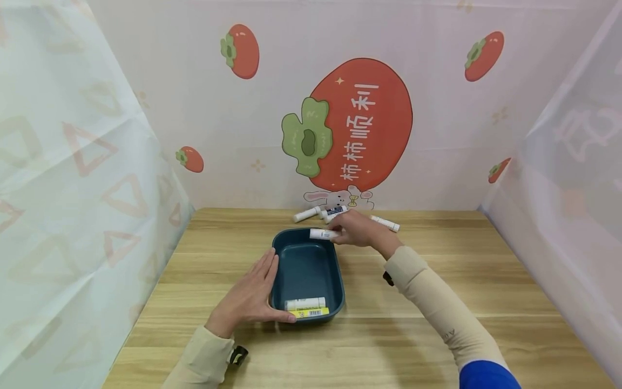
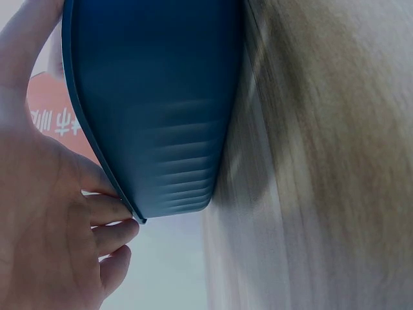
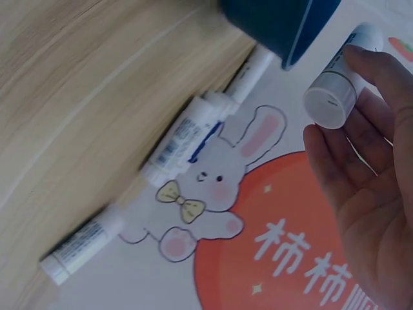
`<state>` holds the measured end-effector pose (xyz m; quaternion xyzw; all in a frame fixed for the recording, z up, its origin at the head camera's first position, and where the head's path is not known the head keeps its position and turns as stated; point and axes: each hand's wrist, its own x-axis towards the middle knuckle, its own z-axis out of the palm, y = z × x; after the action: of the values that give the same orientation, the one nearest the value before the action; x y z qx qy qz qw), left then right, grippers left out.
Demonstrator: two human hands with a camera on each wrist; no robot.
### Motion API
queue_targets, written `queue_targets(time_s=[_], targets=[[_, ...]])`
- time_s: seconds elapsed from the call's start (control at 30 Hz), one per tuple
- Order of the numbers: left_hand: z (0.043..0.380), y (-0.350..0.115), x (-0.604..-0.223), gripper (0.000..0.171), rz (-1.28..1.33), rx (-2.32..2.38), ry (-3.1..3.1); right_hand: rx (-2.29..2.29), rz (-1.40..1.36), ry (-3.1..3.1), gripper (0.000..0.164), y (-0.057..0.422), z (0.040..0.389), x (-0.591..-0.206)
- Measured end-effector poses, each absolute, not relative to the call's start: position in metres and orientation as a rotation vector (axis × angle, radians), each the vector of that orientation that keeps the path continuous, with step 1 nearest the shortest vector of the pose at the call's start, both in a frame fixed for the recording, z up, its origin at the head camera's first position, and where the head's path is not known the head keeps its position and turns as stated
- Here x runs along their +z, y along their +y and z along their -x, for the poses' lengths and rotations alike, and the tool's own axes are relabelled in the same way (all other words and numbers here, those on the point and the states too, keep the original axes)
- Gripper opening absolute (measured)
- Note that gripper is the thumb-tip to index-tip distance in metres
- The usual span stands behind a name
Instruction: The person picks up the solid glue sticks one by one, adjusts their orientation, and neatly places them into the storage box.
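Observation:
My right hand [image 1: 358, 228] pinches a white glue stick [image 1: 320, 234] above the far end of a dark blue tray [image 1: 306, 270]. In the right wrist view, the glue stick [image 3: 335, 84] lies between thumb and fingers with its round end toward the camera. My left hand [image 1: 250, 297] rests along the tray's left side, fingers straight at the rim and thumb by the near corner. The left wrist view shows its fingertips touching the tray rim [image 2: 106, 171]. Inside the tray's near end lie a white stick [image 1: 305, 303] and a yellow-labelled stick [image 1: 313, 313].
Several more white sticks lie along the back of the wooden table [image 1: 427, 302]: one on the left [image 1: 306, 214], a group in the middle [image 1: 333, 211], one on the right [image 1: 386, 223]. A persimmon-printed cloth [image 1: 447, 135] stands behind, with pale cloth on both sides.

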<state>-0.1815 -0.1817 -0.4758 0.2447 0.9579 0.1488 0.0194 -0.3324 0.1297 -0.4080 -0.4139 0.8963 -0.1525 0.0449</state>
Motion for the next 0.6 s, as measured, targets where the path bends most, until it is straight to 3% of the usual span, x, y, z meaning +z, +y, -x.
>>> queue_targets(time_s=[0.6], targets=[[0.182,-0.181,-0.477,0.145,-0.740,0.451,2.969,-0.435,1.354,2.534,0.017,0.092,0.293,-0.392]])
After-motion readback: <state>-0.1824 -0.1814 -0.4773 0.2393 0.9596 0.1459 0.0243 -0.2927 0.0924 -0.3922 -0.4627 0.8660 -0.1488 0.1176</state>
